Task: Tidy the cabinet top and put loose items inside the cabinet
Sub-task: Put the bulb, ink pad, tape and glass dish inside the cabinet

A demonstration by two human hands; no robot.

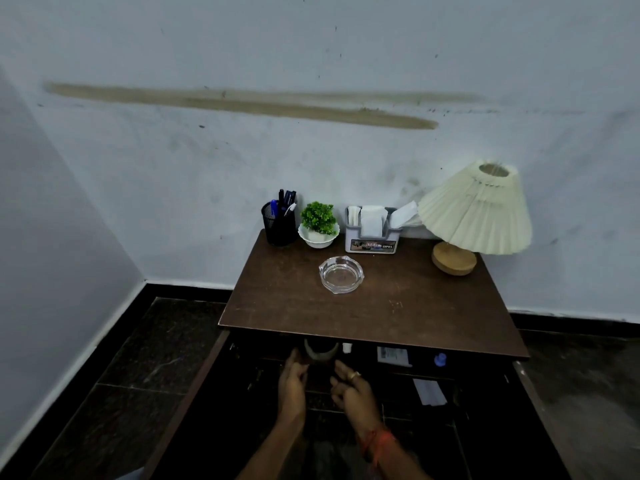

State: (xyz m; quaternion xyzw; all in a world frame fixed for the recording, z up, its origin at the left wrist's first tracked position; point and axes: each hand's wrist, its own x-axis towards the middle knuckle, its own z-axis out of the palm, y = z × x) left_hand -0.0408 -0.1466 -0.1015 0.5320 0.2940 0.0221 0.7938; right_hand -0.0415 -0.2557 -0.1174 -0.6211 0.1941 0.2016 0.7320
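The brown cabinet top carries a glass ashtray in its middle. Along the back stand a black mesh pen holder, a small green plant in a white bowl, a grey tissue holder and a cream pleated lamp. Below the top's front edge the cabinet stands open and dark. A round, pale cylindrical object sits on its upper shelf. My left hand and my right hand reach in on either side just below it, fingers apart, neither visibly gripping it.
Inside the cabinet lie a small white item, a flat packet, a small blue object and a white paper. Open doors flank the opening. A white wall rises behind, and the floor is dark tile.
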